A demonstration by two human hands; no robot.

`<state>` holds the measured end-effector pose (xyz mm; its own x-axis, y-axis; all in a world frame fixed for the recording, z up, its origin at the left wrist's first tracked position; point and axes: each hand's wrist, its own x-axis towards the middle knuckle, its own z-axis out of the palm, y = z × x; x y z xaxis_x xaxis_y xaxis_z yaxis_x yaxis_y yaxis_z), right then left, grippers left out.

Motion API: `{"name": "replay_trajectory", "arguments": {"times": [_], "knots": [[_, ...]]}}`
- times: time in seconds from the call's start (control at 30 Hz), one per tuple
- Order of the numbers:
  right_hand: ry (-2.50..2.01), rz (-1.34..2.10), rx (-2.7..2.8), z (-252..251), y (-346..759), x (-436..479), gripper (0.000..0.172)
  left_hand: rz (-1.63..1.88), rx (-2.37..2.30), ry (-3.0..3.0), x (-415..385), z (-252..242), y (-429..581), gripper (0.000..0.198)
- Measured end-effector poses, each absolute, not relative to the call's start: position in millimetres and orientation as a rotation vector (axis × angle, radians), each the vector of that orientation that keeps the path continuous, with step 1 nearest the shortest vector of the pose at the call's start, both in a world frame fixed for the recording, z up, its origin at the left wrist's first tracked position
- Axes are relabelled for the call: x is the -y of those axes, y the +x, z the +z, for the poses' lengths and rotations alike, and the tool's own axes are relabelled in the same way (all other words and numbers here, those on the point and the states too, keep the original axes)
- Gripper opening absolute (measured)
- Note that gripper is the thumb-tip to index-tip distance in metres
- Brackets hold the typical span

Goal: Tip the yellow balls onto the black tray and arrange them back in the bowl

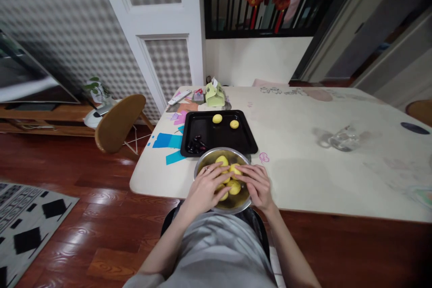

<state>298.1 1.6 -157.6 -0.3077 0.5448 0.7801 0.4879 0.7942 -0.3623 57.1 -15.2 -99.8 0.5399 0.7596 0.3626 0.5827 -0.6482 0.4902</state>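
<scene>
A steel bowl [201, 160] holding several yellow lemons [233, 187] sits at the near edge of the table, right in front of me. My left hand [209, 184] reaches over the bowl's left side. Its fingers are stretched across the lemons, with the thumb apart. From the right comes my right hand [255, 182], its fingers extended and touching a lemon [236, 170] near the middle of the bowl. Just behind is a black tray [212, 137] with two loose lemons [217, 119] and a cluster of small dark glossy pieces [196, 145], their kind unclear.
A green tissue box [215, 95] and a white remote control [180, 97] lie at the table's far left. A clear glass vessel [344, 139] stands to the right on the white table [297, 180]. A wooden chair [119, 123] is beyond the left edge.
</scene>
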Motion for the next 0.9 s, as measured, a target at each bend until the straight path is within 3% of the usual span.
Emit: {"name": "replay_trajectory", "arguments": {"times": [0.13, 0.37, 0.7, 0.9], "knots": [[-0.774, 0.064, 1.963, -157.8, 298.7, -2.1, 0.038, 1.031, -1.100, 2.436, 15.2, -107.8, 55.7, 0.046], [-0.762, 0.060, 1.951, -152.9, 296.5, -1.0, 0.037, 1.303, -1.044, 2.345, 16.8, -110.6, 49.8, 0.025], [-0.751, 0.050, 1.945, -153.0, 297.4, -1.7, 0.036, 1.495, -0.875, 2.403, 11.8, -138.8, 34.5, 0.042], [-0.760, 0.047, 1.967, -150.9, 298.7, -0.7, 0.037, 1.517, -0.838, 2.433, 9.5, -139.6, 36.0, 0.041]]}}
